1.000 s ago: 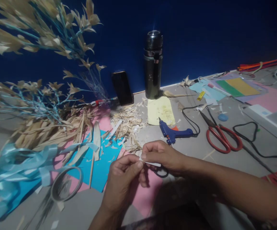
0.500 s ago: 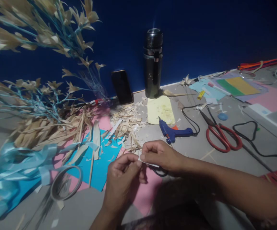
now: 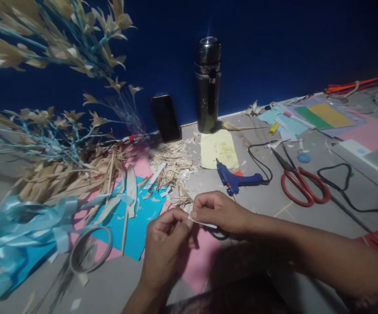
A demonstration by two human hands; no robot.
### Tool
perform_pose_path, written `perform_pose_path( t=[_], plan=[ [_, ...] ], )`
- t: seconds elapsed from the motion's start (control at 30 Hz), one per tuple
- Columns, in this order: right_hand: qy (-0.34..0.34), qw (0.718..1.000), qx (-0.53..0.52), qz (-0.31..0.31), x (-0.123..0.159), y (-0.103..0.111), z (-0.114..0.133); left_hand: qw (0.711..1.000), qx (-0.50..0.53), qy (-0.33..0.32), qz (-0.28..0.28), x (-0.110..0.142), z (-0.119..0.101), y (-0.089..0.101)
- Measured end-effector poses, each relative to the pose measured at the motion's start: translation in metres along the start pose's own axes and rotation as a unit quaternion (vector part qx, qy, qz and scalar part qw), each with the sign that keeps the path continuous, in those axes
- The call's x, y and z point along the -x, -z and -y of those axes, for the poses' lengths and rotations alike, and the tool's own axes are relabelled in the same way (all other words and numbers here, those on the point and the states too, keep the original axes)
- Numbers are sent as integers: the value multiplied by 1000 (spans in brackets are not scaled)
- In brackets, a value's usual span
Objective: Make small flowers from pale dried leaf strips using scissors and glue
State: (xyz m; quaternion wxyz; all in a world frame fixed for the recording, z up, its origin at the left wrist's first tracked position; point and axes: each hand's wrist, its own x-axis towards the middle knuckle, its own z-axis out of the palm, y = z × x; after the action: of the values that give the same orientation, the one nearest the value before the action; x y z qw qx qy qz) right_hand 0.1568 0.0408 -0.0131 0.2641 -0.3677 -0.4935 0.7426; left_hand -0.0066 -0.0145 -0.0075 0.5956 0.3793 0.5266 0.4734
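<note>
My left hand (image 3: 164, 246) and my right hand (image 3: 219, 211) meet above the grey floor, fingers pinched together. Between them they hold a small white strip (image 3: 205, 223), its left end at my left fingertips and the rest under my right fingers. A dark scissor handle (image 3: 219, 235) lies just below my right hand on a pink paper sheet (image 3: 197, 261). A blue glue gun (image 3: 236, 179) lies just beyond my right hand.
Red scissors (image 3: 301, 185) and black cables lie to the right. A black flask (image 3: 207, 85) and a phone (image 3: 166, 118) stand against the blue wall. Dried-leaf branches, leaf scraps (image 3: 172, 168), blue ribbon (image 3: 22, 226), a tape roll (image 3: 90, 248) and blue paper lie left.
Both hands have stayed together on the white strip, shifting only slightly; my left fingers have closed in a little toward its end.
</note>
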Motion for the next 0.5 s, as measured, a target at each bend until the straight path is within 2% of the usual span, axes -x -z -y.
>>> perform_pose_path(
  t=[0.1, 0.2, 0.33, 0.5],
  plan=[
    [-15, 1000, 2, 8, 0, 0, 1, 1000, 12, 5, -4, 0, -1, 0],
    [-13, 1000, -8, 15, 0, 0, 1, 997, 66, 25, -7, -2, -4, -3],
    [6, 998, -53, 15, -2, -2, -6, 988, 144, 41, -24, -4, -7, -7],
    [45, 994, -99, 26, -4, 1, -6, 981, 184, 39, -50, -6, -11, -4]
  ],
)
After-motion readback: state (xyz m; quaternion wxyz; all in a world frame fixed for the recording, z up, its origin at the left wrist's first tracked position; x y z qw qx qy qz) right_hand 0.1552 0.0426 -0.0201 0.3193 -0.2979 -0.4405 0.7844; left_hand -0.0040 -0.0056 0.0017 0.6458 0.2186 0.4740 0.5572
